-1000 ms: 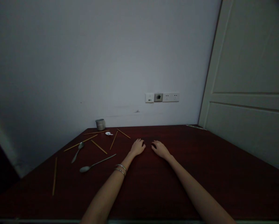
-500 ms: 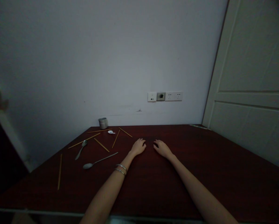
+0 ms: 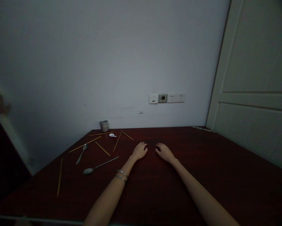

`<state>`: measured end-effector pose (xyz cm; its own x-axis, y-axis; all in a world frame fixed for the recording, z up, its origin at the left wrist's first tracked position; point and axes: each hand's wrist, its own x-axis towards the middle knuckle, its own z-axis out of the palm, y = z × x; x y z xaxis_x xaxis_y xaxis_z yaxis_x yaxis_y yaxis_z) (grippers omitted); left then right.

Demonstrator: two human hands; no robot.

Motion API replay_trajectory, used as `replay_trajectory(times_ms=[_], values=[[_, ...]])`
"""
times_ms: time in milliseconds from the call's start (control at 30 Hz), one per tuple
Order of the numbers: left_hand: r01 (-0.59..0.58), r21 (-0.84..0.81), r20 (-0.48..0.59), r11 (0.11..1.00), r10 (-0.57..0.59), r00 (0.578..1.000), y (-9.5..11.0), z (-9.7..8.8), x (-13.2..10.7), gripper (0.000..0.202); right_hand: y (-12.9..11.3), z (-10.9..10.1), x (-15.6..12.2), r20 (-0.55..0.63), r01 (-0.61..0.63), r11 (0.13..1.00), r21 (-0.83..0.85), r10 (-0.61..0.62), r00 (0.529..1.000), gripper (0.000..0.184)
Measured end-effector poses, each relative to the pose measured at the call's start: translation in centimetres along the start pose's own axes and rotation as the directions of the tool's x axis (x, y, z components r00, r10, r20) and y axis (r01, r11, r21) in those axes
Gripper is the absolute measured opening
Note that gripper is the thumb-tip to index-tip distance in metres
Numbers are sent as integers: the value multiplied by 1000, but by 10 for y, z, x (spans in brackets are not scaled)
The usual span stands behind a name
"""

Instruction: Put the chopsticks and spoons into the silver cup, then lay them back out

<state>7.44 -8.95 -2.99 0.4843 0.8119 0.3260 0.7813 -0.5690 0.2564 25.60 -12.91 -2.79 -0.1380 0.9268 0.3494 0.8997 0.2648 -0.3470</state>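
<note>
My left hand (image 3: 139, 150) lies palm down on the dark red table (image 3: 202, 175), fingers stretched out, holding nothing; bracelets ring its wrist. My right hand (image 3: 164, 152) rests flat beside it, a small gap between them, also holding nothing. To the left of my left hand lies a long metal spoon (image 3: 99, 165), and farther left a second spoon (image 3: 82, 153). Several wooden chopsticks (image 3: 102, 148) are scattered around the spoons.
A small metal cup (image 3: 104, 126) stands against the white wall at the table's back left, with a small white spoon (image 3: 112, 135) in front of it. Wall sockets (image 3: 166, 98) sit above the table. A white door (image 3: 256, 94) borders the right side.
Both hands stay flat in place on the table. The view has shifted slightly, so everything sits a little lower in frame.
</note>
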Motion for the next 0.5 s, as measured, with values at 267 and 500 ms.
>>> replay_trajectory(times_ms=[267, 500], values=[[9, 6, 2, 1000, -9, 1000, 1, 1, 0, 39, 1, 0, 1, 7, 4, 1000, -29, -4, 1000, 39], [5, 19, -3, 1000, -5, 1000, 0, 1, -1, 41, 4, 4, 3, 0, 12, 999, -53, -12, 1000, 42]])
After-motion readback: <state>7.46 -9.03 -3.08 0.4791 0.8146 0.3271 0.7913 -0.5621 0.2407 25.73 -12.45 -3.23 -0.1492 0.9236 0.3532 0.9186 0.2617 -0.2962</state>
